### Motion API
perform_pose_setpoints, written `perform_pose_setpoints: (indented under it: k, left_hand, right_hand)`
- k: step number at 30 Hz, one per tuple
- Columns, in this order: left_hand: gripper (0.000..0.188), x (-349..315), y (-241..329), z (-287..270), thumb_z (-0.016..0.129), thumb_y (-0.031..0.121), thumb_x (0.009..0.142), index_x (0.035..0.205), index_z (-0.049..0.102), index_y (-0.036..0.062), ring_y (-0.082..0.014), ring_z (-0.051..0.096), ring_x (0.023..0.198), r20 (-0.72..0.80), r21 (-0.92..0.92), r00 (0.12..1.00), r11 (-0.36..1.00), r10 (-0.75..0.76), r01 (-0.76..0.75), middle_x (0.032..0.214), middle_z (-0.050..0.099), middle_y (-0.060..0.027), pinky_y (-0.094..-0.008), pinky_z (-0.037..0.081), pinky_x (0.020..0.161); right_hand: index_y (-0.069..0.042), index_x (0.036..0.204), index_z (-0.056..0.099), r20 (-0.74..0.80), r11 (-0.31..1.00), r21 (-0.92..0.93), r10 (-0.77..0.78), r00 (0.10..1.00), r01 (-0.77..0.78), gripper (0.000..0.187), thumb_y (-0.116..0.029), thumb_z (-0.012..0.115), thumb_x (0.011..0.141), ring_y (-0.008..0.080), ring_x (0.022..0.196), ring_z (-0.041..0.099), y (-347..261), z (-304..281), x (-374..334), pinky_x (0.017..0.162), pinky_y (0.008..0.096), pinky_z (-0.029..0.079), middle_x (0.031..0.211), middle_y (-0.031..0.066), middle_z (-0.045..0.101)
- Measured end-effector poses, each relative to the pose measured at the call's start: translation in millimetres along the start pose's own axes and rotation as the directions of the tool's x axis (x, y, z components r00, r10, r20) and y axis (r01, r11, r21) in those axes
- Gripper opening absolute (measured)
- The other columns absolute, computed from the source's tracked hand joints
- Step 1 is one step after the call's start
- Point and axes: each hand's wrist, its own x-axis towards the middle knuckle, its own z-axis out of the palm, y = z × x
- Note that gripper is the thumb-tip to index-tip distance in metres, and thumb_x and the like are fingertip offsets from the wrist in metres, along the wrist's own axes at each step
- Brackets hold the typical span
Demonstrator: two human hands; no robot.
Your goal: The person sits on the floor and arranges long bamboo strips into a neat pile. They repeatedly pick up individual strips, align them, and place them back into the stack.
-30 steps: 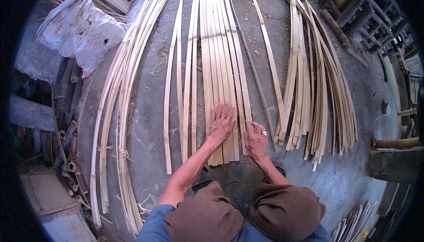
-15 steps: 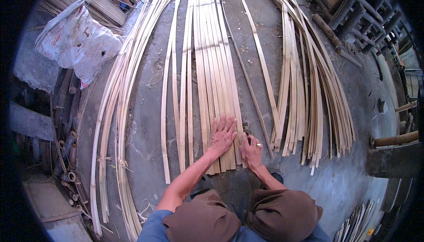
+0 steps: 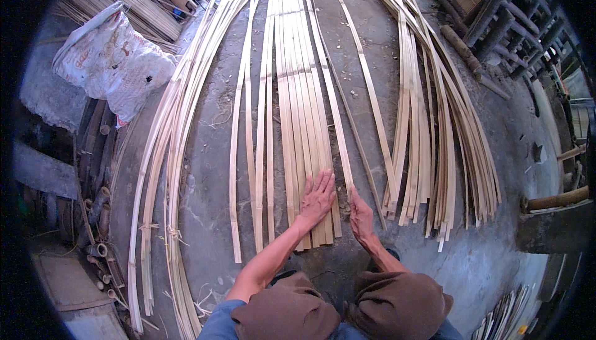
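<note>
Bamboo strips (image 3: 302, 91) laid side by side down the middle of the concrete floor (image 3: 205, 172), left hand (image 3: 318, 198) flat and spread on their near ends, right hand (image 3: 361, 217) open, edge-on beside them; squaring step, next likely nudging ends flush.

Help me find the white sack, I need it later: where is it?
In the head view the white sack lies at the upper left, beside the long bundle of bamboo strips, far from both hands.
</note>
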Motion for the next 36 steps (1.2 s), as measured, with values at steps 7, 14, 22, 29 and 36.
perform_pose_setpoints:
  k: [7, 14, 22, 29, 36]
  left_hand:
    - [0.059, 0.1, -0.6, -0.9, 0.047, 0.029, 0.101, 0.154, 0.034, 0.0081, -0.0269, 0.021, 0.151, 0.006, -0.036, 1.000, 0.999, -0.017, 0.017, 0.161, 0.031, -0.0102, -0.0508, 0.010, 0.123]
    - [0.062, -0.1, -0.8, 3.3, 0.054, 0.028, 0.097, 0.155, 0.035, 0.0264, -0.0300, 0.025, 0.150, -0.003, 0.036, 1.000, 0.999, 0.029, -0.029, 0.160, 0.033, -0.0111, -0.0540, 0.015, 0.121]
    - [0.068, -0.8, 14.2, 1.6, 0.052, 0.040, 0.097, 0.155, 0.033, 0.0110, -0.0284, 0.013, 0.153, 0.040, -0.021, 0.999, 1.000, 0.009, -0.008, 0.164, 0.023, -0.0110, -0.0552, 0.005, 0.122]
    - [0.070, -1.2, 17.9, 14.6, 0.043, 0.043, 0.101, 0.156, 0.025, 0.0047, -0.0254, 0.008, 0.154, 0.115, 0.031, 0.993, 0.999, -0.024, 0.021, 0.166, 0.016, -0.0099, -0.0509, 0.002, 0.123]
    - [0.069, 0.5, 18.8, 16.0, 0.045, 0.042, 0.101, 0.157, 0.025, 0.0068, -0.0231, 0.009, 0.154, 0.124, -0.009, 0.991, 0.999, -0.049, 0.050, 0.166, 0.016, -0.0087, -0.0491, 0.002, 0.124]
  right_hand:
    - [-0.007, 0.149, 0.040, 0.005, 0.996, -0.075, -0.042, 0.999, 0.042, 0.056, -0.004, 0.050, 0.094, 0.0421, 0.076, 0.063, 2.0, 17.3, 11.9, 0.067, 0.0502, 0.050, 0.088, 0.0236, 0.062]
    - [-0.005, 0.148, 0.040, 0.132, 0.966, -0.244, -0.057, 0.990, 0.088, 0.055, -0.014, 0.053, 0.095, 0.0400, 0.076, 0.063, 9.3, 15.8, 15.1, 0.066, 0.0472, 0.051, 0.086, 0.0208, 0.060]
    - [-0.019, 0.147, 0.045, -0.209, 0.752, -0.659, -0.223, 0.952, 0.032, 0.057, -0.019, 0.058, 0.092, 0.0361, 0.098, 0.062, 32.5, -42.8, 27.0, 0.076, 0.0505, 0.052, 0.106, 0.0134, 0.063]
    - [-0.025, 0.149, 0.045, 0.061, 0.806, -0.567, 0.249, 0.967, -0.172, 0.058, -0.016, 0.059, 0.094, 0.0326, 0.081, 0.063, -9.1, -58.0, 24.0, 0.068, 0.0465, 0.050, 0.088, 0.0157, 0.058]
    - [-0.005, 0.147, 0.042, -0.073, 0.980, -0.192, -0.064, 0.995, 0.049, 0.053, -0.014, 0.055, 0.097, 0.0370, 0.077, 0.057, 3.0, -23.1, 7.5, 0.066, 0.0454, 0.047, 0.085, 0.0192, 0.052]
